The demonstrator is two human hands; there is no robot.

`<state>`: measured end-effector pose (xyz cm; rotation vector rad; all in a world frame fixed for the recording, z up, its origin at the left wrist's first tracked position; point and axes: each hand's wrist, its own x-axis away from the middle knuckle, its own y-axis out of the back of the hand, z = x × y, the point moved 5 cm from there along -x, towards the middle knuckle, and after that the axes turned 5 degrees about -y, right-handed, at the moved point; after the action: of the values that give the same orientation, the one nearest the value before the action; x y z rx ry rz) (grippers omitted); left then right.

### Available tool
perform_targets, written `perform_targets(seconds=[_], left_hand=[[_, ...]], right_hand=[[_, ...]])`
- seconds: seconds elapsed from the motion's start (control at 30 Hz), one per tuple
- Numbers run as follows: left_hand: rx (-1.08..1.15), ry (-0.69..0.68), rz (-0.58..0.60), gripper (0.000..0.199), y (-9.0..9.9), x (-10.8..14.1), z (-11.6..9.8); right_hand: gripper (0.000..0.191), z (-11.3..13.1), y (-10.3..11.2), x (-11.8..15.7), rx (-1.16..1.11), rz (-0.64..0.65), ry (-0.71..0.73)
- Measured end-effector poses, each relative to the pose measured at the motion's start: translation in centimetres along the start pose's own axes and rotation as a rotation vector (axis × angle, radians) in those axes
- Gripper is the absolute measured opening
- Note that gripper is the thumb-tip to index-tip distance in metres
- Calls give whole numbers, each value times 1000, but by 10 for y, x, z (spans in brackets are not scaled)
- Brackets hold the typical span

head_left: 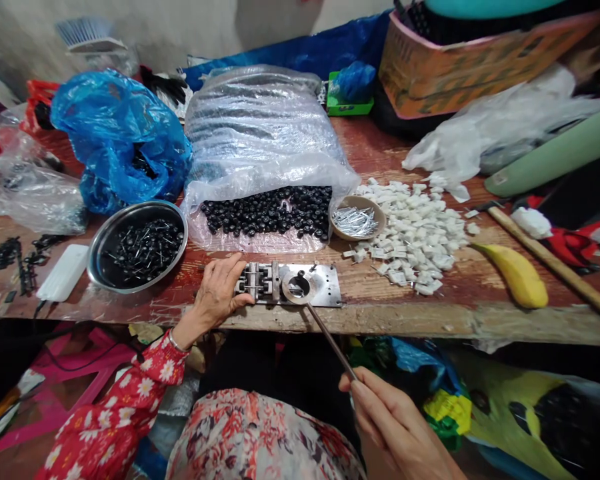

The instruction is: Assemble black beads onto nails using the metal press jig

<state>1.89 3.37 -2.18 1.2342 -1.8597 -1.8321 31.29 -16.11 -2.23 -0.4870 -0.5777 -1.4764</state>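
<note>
A metal jig (325, 283) with a clamp block at its left and a round ring (297, 288) on its plate lies at the table's front edge. My left hand (223, 287) is closed about the jig's left end, thumb in front and fingers behind. From the ring a thin metal lever (330, 340) slants toward me, and my right hand (385, 410) is wrapped round its near end. Behind the jig, black round caps (270, 212) spill from a clear plastic bag (265, 127). A small bowl (380, 225) of metal pins (355, 221) stands right of them.
White plastic pieces (415, 233) lie heaped at the right, beside a banana (517, 273) and a wooden-handled hammer (555, 260). At left are a steel bowl (179, 248) of black-capped pins, a white power bank (64, 273) and a blue bag (125, 133).
</note>
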Motion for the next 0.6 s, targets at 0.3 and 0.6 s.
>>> perform_targets(seconds=[0.3,0.6], left_hand=[[-4,1,-20,87,-4,2,1],[4,32,-33,90,-5,2,-2]], right_hand=[[55,-7,-16,-2,45,36,-23],[60,-9,-59,7,-49,36,-66]])
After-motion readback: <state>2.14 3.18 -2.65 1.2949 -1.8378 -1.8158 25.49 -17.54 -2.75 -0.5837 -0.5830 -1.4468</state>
